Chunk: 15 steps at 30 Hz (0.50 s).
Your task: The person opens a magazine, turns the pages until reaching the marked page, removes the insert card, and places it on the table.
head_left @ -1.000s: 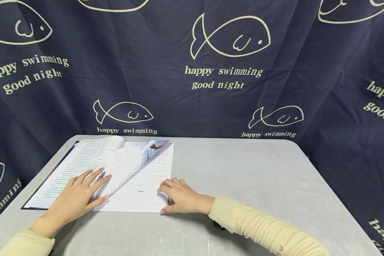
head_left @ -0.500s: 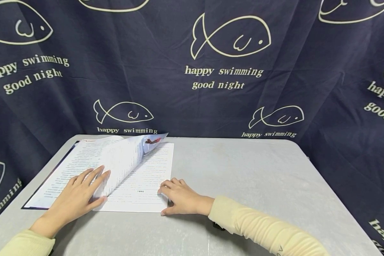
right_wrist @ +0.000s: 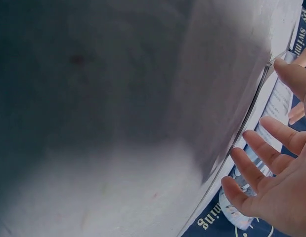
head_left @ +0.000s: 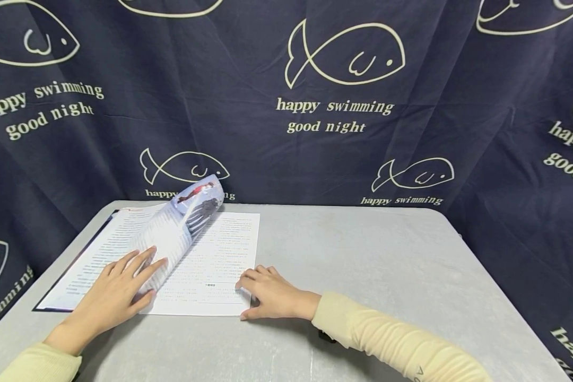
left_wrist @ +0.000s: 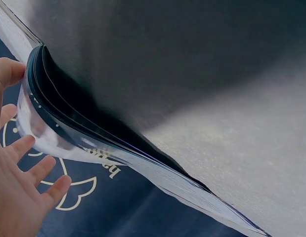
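A book (head_left: 215,254) lies spread on the table's left side, printed text on both sides. One leaf (head_left: 198,200) with a blue and red picture arches up over the middle, its far corner raised off the right page. My left hand (head_left: 116,286), fingers spread, lies over the left part of the book and against the base of that leaf. In the left wrist view its thumb (left_wrist: 12,71) touches the bulging curve of the pages. My right hand (head_left: 274,294) rests at the right page's lower right edge, its fingertips on the paper and its thumb by the corner.
The grey table (head_left: 372,265) extends to the right of the book. Behind it hangs a dark blue curtain (head_left: 248,95) with fish drawings and lettering, also running along both sides.
The lifted leaf has swung leftward and risen, baring more of the right page and showing more of its picture. Left fingers shifted slightly; the right hand stays put.
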Available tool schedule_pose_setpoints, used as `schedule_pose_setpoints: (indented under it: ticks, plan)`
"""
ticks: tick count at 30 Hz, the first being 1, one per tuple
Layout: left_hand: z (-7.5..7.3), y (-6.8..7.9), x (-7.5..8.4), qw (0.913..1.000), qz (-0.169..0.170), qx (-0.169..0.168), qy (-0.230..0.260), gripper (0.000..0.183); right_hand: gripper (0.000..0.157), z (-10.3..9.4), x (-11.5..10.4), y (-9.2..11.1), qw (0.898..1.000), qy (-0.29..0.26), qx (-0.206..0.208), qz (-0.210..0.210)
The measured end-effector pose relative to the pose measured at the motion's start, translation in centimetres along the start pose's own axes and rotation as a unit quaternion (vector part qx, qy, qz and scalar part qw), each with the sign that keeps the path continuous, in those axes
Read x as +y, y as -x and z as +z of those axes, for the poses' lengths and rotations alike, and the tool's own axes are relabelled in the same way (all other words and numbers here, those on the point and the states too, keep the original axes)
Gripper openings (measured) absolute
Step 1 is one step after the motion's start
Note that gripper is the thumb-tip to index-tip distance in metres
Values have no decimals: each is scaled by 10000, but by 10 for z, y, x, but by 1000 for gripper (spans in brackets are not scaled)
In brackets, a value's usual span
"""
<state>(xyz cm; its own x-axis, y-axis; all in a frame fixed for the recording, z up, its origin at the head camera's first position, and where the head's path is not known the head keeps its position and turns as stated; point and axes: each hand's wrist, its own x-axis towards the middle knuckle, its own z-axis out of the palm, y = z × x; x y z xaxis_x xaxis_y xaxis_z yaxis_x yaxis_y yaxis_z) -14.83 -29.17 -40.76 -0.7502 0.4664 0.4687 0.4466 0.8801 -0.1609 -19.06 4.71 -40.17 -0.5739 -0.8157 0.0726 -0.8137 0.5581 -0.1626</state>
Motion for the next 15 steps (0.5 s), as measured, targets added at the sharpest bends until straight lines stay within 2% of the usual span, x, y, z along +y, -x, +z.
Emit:
schedule_pose_setpoints:
  ticks: [8,15]
  plan:
    - [2,1,-1,9998,166,129,59,49,46,-3,-2,0,9999,-126,2,-47]
    - [3,1,-1,9998,212,29,64,46,38,-4,-2,-1,9995,-270,29,-150]
